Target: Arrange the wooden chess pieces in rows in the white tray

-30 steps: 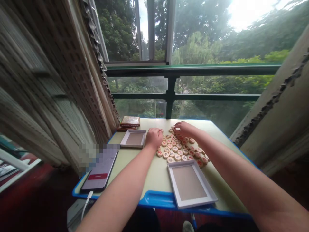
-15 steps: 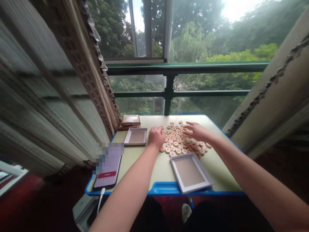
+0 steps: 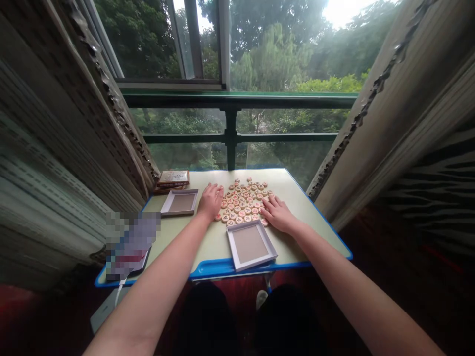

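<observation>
Round wooden Chinese chess pieces (image 3: 242,203), marked with red and dark characters, lie face up in a loose spread on the pale table (image 3: 297,242). At the left edge of the spread rests my left hand (image 3: 210,201), its fingers extended forward beside the pieces. My right hand (image 3: 277,213) lies palm down along the right edge, fingers outstretched and touching or covering a few pieces. Neither hand grips anything that I can see. Just in front of the pieces sits a shallow cardboard box tray (image 3: 274,254), partly over the table's near edge.
A second shallow box tray (image 3: 166,213) lies left of my left hand. Behind it are stacked flat boxes (image 3: 173,178). A phone, partly blurred out, has a white charging cable (image 3: 118,295). A blue pen groove (image 3: 211,269) runs along the near edge; a green railing (image 3: 230,138) stands beyond.
My right hand has come down from above the pieces onto their right side. Pieces there now sit closer together in one layer. The view has turned right; my left hand stays beside the pieces.
</observation>
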`<state>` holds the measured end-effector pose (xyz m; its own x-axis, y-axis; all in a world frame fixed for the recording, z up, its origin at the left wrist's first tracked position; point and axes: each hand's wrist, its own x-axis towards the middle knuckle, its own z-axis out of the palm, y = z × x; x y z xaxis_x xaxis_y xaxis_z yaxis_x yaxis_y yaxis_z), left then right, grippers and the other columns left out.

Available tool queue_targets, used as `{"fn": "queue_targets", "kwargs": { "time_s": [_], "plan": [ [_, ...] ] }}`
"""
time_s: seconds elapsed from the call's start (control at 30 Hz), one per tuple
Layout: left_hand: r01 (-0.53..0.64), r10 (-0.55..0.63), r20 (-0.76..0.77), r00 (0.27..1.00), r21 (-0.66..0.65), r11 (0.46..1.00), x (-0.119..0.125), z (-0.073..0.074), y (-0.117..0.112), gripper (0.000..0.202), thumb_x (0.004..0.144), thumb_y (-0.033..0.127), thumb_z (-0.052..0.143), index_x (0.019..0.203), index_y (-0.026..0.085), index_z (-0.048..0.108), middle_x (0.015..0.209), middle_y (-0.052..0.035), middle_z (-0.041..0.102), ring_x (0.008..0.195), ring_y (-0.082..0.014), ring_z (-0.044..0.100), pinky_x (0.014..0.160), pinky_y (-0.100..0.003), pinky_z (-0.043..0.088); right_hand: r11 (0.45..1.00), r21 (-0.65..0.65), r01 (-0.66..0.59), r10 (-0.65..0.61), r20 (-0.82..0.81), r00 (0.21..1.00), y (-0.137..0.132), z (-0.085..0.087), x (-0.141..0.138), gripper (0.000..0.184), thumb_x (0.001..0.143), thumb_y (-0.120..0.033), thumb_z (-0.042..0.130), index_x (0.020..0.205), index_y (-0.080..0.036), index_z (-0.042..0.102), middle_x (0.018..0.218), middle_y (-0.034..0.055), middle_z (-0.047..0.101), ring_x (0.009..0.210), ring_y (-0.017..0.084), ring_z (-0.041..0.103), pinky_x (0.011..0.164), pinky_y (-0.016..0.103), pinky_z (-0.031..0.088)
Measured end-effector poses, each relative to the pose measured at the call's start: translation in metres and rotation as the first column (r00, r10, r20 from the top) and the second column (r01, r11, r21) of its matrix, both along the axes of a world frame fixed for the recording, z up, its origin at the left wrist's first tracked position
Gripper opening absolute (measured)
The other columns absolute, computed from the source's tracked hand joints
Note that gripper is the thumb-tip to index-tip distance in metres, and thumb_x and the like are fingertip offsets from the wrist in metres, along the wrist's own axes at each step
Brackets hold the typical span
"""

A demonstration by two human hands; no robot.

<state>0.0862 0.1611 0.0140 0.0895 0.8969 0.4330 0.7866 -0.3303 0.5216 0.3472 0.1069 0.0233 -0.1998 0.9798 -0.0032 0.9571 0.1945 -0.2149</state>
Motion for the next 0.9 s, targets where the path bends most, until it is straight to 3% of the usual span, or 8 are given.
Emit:
{"fn": "queue_targets", "kwargs": {
  "time_s": [0.1,0.2,0.3,0.37,0.43,0.63,0.77,0.9],
  "plan": [
    [0.023,-0.039,-0.127,0.991,-0.125,0.992,0.001,0.006,-0.016,0.057,0.085,0.054,0.038,0.125,0.017,0.052,0.139,-0.0124,0.043,0.137,-0.0303,0.021,0.11,-0.049,0.017,0.998,0.048,-0.04,0.042,-0.031,0.999,0.011,0.003,-0.009,0.056,0.09,-0.048,0.033,0.138,-0.021,0.037,0.145,0.0119,0.033,0.137,0.029,0.02,0.108,0.049,0.02],
    [0.048,-0.1,-0.219,0.971,-0.232,0.972,-0.001,0.006,-0.036,0.078,0.069,0.068,0.052,0.133,0.023,0.044,0.15,-0.0114,0.024,0.138,-0.038,0.007,0.108,-0.056,0.014,0.967,0.254,-0.021,0.057,-0.136,0.989,0.01,0.005,-0.016,0.053,0.086,-0.05,0.043,0.127,-0.018,0.051,0.138,0.0121,0.044,0.133,0.027,0.029,0.109,0.045,0.022],
    [0.085,-0.136,-0.253,0.958,-0.205,0.975,-0.005,0.002,-0.046,0.08,0.068,0.067,0.054,0.133,0.022,0.045,0.151,-0.0108,0.021,0.139,-0.0358,0.006,0.11,-0.052,0.015,0.902,0.395,-0.173,0.285,-0.245,0.927,-0.001,0.009,-0.018,0.041,0.082,-0.047,0.052,0.111,-0.02,0.063,0.13,0.0102,0.052,0.125,0.027,0.039,0.105,0.044,0.028],
    [0.102,-0.146,-0.249,0.957,-0.179,0.979,-0.006,0.0,-0.046,0.074,0.071,0.064,0.053,0.13,0.019,0.048,0.149,-0.0118,0.026,0.139,-0.0326,0.012,0.111,-0.048,0.017,0.854,0.381,-0.354,0.471,-0.278,0.837,-0.009,0.012,-0.018,0.033,0.08,-0.044,0.055,0.103,-0.022,0.066,0.119,0.0081,0.06,0.116,0.025,0.047,0.101,0.043,0.033],
    [0.111,-0.144,-0.221,0.965,-0.156,0.981,-0.007,-0.001,-0.043,0.068,0.075,0.059,0.051,0.127,0.015,0.051,0.145,-0.0132,0.034,0.137,-0.0295,0.02,0.112,-0.044,0.02,0.821,0.344,-0.456,0.555,-0.287,0.781,-0.013,0.014,-0.018,0.025,0.078,-0.037,0.058,0.095,-0.022,0.068,0.106,0.0066,0.065,0.106,0.023,0.052,0.097,0.041,0.036],
    [0.133,-0.154,-0.148,0.977,-0.14,0.981,-0.012,0.001,-0.041,0.063,0.074,0.055,0.055,0.124,0.016,0.053,0.142,-0.0125,0.039,0.134,-0.0282,0.028,0.111,-0.044,0.025,0.843,0.318,-0.435,0.519,-0.264,0.813,-0.013,0.015,-0.022,0.012,0.068,-0.016,0.057,0.071,-0.021,0.068,0.097,0.0052,0.063,0.098,0.022,0.05,0.093,0.04,0.036],
    [0.165,-0.203,-0.186,0.961,-0.201,0.966,-0.014,-0.001,-0.045,0.072,0.063,0.056,0.065,0.123,0.019,0.054,0.145,-0.0117,0.034,0.135,-0.0312,0.026,0.111,-0.046,0.024,0.826,0.297,-0.478,0.555,-0.283,0.783,-0.014,0.016,-0.024,0.014,0.069,-0.018,0.057,0.075,-0.022,0.069,0.095,0.005,0.064,0.097,0.023,0.049,0.093,0.04,0.036],
    [0.164,-0.19,-0.134,0.973,-0.182,0.969,-0.014,-0.002,-0.044,0.067,0.065,0.053,0.065,0.12,0.017,0.057,0.142,-0.012,0.038,0.134,-0.0297,0.029,0.111,-0.044,0.024,0.813,0.256,-0.524,0.583,-0.328,0.743,-0.015,0.018,-0.025,0.02,0.072,-0.018,0.053,0.081,-0.022,0.07,0.098,0.0031,0.068,0.097,0.022,0.051,0.096,0.04,0.035]
  ]
}}
